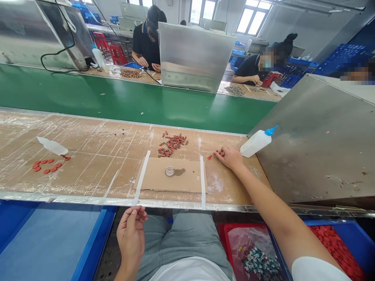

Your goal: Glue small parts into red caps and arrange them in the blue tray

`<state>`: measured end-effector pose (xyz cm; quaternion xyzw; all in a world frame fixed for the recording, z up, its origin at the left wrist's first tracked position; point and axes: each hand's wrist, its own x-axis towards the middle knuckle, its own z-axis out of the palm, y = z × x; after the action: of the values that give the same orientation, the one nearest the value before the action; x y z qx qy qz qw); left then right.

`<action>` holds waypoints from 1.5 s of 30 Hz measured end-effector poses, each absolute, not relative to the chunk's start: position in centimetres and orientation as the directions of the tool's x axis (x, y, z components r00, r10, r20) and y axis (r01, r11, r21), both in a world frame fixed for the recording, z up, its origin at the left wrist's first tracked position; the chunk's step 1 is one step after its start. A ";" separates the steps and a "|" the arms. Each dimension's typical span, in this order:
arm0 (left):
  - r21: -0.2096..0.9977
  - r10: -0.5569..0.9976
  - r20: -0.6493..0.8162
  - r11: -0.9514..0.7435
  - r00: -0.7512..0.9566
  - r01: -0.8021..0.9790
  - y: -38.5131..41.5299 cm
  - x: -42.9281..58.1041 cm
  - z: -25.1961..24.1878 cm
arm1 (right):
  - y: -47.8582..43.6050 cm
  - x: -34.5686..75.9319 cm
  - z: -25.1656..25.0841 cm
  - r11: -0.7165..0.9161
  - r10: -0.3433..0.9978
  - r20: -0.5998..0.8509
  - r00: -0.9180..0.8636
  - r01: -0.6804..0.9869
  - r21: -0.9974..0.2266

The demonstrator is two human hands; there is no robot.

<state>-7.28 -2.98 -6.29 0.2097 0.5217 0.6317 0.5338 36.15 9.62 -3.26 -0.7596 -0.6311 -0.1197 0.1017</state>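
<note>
My right hand point(231, 157) rests on the table at the right. Its fingers are bent together over a few small red-and-dark pieces point(219, 153); what is between the fingertips is too small to make out. My left hand point(131, 232) hangs in front of the table edge above my lap, fingers curled and thumb against them, with nothing showing in it. Between the hands lies a cardboard sheet point(155, 183) with white tape strips at its sides. On it stands a small clear round cup point(169, 171) beside a dark wet stain. Behind the sheet is a pile of small red-and-dark pieces point(175, 143).
A white squeeze bottle with blue tip point(256, 143) leans near my right hand, by a metal partition point(316, 144). At left lie another bottle point(53, 146) and several red discs point(47, 171). Blue and red bins sit below. Two co-workers sit across the green belt point(123, 102).
</note>
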 end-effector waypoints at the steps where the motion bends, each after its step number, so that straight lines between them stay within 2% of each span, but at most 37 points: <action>1: 0.878 0.892 -0.302 0.122 -0.338 -0.463 -3.0 -7.1 -6.5 | 9.8 36.1 -3.2 -0.177 0.937 0.306 0.169 0.984 0.001; 12: 0.875 0.898 -0.334 0.183 -0.286 -0.448 -3.6 -6.8 -7.4 | 10.8 36.1 -2.9 -0.005 0.979 0.205 -0.001 1.000 0.029; 23: 0.878 0.890 -0.332 0.171 -0.313 -0.447 -3.8 -7.1 -7.7 | 11.7 36.3 -2.7 -0.085 0.983 0.163 0.085 0.996 -0.009; 36: 0.892 0.876 -0.321 0.153 -0.359 -0.426 -4.3 -6.7 -7.3 | 12.8 37.0 -2.4 -0.135 0.984 0.099 0.145 0.985 -0.104; 45: 0.849 0.843 -0.363 0.124 -0.397 -0.513 -5.2 -7.1 -7.4 | 13.5 38.2 -1.7 -0.097 0.990 0.069 0.120 0.958 -0.270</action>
<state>-7.05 -5.21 -7.38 0.1543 0.5334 0.6436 0.5268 38.18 13.48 -1.68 -0.7377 -0.6602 0.0651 0.1250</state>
